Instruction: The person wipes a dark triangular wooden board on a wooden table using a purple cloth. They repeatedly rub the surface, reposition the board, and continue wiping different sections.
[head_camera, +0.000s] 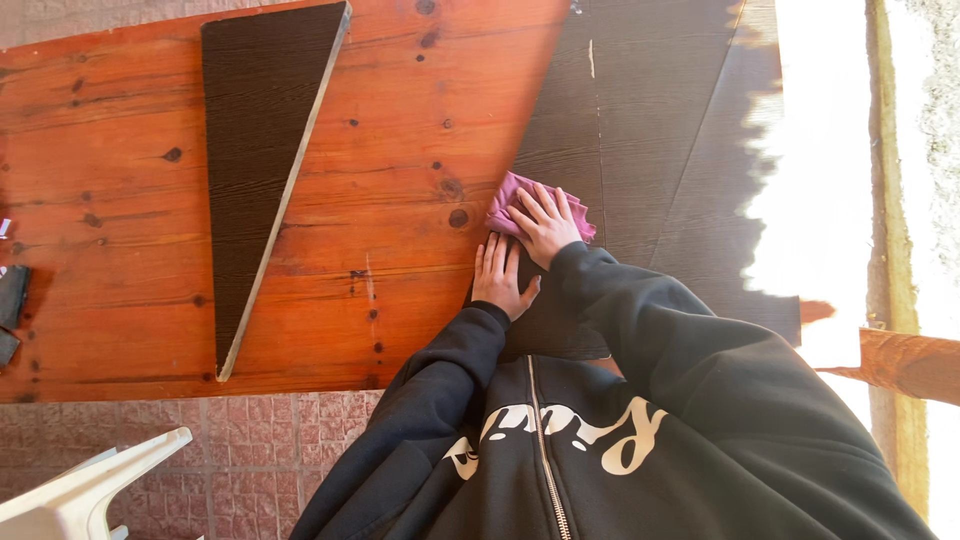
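While I look down through the head camera, both hands rest on one dark panel, and I list what I see from them outward.

Right hand: my right hand (543, 226) lies palm down with the fingers spread apart and pressed flat on top of a pink cloth (520, 200); it is pushing on the cloth, not closed around it.

Pink cloth: bunched under the right palm, its wrinkled edge showing past the fingertips on the upper left and past the hand on the right; it sits on the dark panel close to the panel's left edge.

Left hand: my left hand (500, 278) is flat and open, fingers nearly together, thumb out to the side; it holds nothing and presses on the lower left part of the dark panel, just below the right hand, almost touching it.

Dark panel: a large dark wood-grain panel (640, 140) lies on the table under both hands; its right part runs into bright sunlight where I cannot make out the surface.

Table: reddish knotty wooden table (110, 200) carries the panel.

Triangular piece: a second dark triangular board (255, 150) with a pale edge lies on the table, well apart to the left of the hands.

Sleeves: black hooded jacket (600, 440) with a zip covers both arms.

Floor: reddish paving tiles (250, 450) below the table, with a white plastic piece (90, 485) at the lower left.
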